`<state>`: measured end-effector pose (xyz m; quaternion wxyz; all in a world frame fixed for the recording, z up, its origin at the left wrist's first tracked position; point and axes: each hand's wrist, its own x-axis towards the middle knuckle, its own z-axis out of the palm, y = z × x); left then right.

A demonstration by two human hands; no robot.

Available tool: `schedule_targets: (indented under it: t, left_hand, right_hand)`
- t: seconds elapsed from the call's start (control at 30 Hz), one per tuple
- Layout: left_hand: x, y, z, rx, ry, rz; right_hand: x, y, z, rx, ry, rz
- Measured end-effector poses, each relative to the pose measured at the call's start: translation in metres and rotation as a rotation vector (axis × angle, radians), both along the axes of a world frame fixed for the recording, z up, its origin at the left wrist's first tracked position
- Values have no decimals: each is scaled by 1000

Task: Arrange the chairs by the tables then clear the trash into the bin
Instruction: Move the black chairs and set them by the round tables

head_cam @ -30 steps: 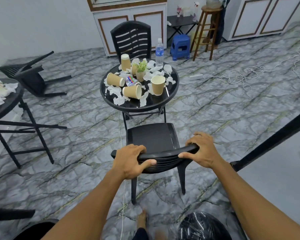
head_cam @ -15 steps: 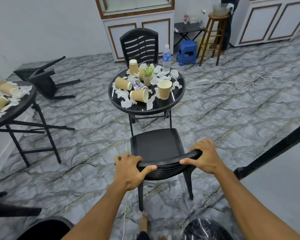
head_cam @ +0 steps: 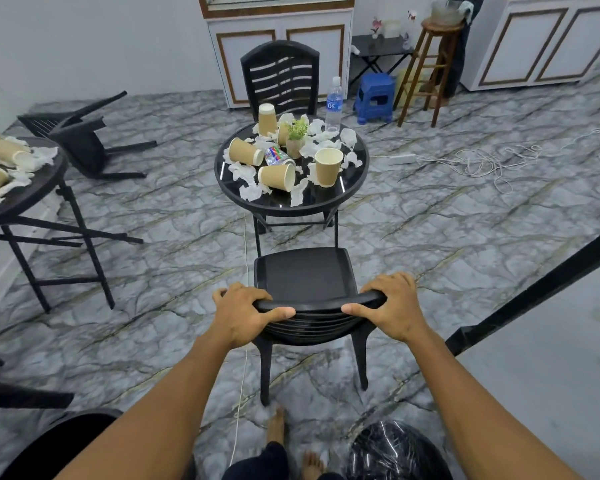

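A black plastic chair (head_cam: 305, 275) stands upright in front of me, its seat facing the round black table (head_cam: 355, 188). My left hand (head_cam: 243, 313) grips the left end of the chair's top rail. My right hand (head_cam: 392, 306) grips the right end. Paper cups (head_cam: 327, 167), crumpled tissues (head_cam: 250, 190), a can and a water bottle (head_cam: 333, 103) litter the table top. A second black chair (head_cam: 280, 77) stands behind the table. A third chair (head_cam: 80, 140) lies tipped over on the floor at the left. A bin lined with a black bag (head_cam: 392, 452) sits by my right foot.
Another black table (head_cam: 32, 199) with cups and tissues stands at the left edge. White cables (head_cam: 482, 161) sprawl on the floor at right. A blue stool (head_cam: 374, 97) and a wooden stool (head_cam: 430, 64) stand by the cabinets. A black bar (head_cam: 534, 289) slants across the right.
The chair has moved forward with both hands on its rail, and its seat now sits close to the table's near edge. My view has advanced with it.
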<state>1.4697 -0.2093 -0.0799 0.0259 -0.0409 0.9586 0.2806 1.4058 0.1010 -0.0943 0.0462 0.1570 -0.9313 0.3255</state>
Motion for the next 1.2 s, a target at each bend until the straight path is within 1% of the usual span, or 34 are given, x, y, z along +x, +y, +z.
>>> schedule_targets:
  t: [0.27, 0.53, 0.83, 0.97, 1.2]
  left_hand:
    - [13, -6, -3, 10, -5, 25]
    - [-6, 6, 8, 32, 27, 37]
    - [-3, 4, 2, 47, 10, 30]
    - [-2, 7, 4, 21, -4, 25]
    - [-4, 2, 8, 20, -122, 5]
  right_hand:
    - [8, -6, -4, 21, 11, 4]
    - [-13, 1, 3, -16, -31, -15]
    - [-7, 1, -1, -6, -25, -18]
    - [-12, 5, 2, 0, -87, 13]
    - [-15, 8, 8, 22, -199, 52]
